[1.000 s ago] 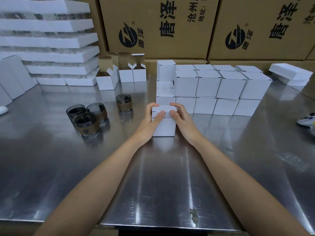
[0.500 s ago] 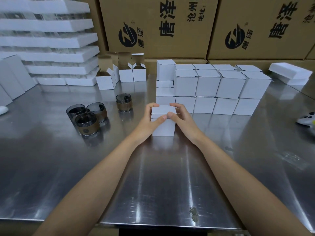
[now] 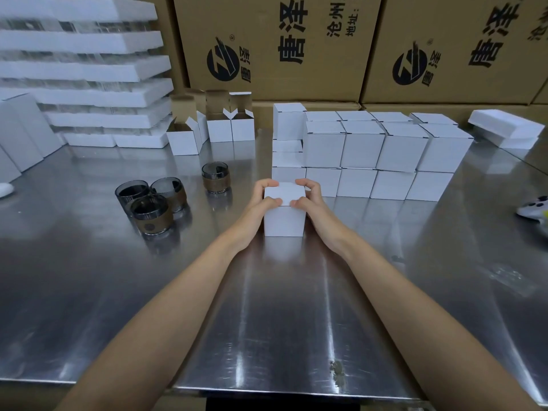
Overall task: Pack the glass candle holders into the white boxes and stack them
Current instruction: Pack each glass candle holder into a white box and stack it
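Note:
A closed white box [image 3: 284, 216] stands on the steel table [image 3: 267, 307] in front of me. My left hand [image 3: 261, 203] grips its left side, thumb on the lid's front edge and fingers curled over the back. My right hand [image 3: 311, 200] grips the right side the same way. Behind it rises a two-layer stack of closed white boxes [image 3: 364, 155]. To the left stand three dark glass candle holders with brown bands [image 3: 151, 203] in a cluster, and one more holder [image 3: 216, 177] apart from them. Several open white boxes [image 3: 213, 126] wait at the back.
Stacked white foam trays [image 3: 83, 69] fill the back left. Large brown cartons [image 3: 326, 46] line the back wall. Flat white boxes [image 3: 504, 129] lie at the back right. A white controller [image 3: 533, 207] sits at the right edge.
The lid flap was still being tucked in a second ago; now it lies flat and closed. Both thumbs have shifted up onto the lid's front edge.

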Action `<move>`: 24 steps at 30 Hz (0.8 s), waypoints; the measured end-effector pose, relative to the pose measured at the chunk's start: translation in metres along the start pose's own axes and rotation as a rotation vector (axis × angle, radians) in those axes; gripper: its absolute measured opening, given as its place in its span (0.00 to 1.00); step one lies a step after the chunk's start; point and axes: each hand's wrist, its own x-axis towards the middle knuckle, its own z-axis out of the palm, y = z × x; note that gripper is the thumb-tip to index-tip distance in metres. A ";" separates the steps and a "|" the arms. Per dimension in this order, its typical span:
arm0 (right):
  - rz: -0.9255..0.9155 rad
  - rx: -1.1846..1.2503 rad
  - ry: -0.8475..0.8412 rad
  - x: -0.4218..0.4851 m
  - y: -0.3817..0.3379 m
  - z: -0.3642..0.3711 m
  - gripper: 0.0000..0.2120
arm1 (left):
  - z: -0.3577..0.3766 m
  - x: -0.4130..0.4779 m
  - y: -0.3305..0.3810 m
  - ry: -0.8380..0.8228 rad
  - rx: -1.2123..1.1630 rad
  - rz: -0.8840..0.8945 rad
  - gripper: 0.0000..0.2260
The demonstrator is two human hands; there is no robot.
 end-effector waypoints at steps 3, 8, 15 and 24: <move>0.011 0.009 0.048 0.001 -0.003 0.007 0.24 | 0.004 0.001 0.003 0.011 -0.032 -0.022 0.16; 0.004 0.008 0.113 0.001 -0.007 0.015 0.18 | 0.005 0.000 0.009 0.023 -0.036 -0.047 0.18; -0.022 0.135 0.118 -0.001 0.000 0.010 0.15 | -0.009 -0.007 -0.003 -0.164 0.261 0.040 0.28; -0.216 -0.037 0.505 0.020 0.009 0.011 0.14 | -0.019 0.026 0.039 0.383 -0.017 0.410 0.24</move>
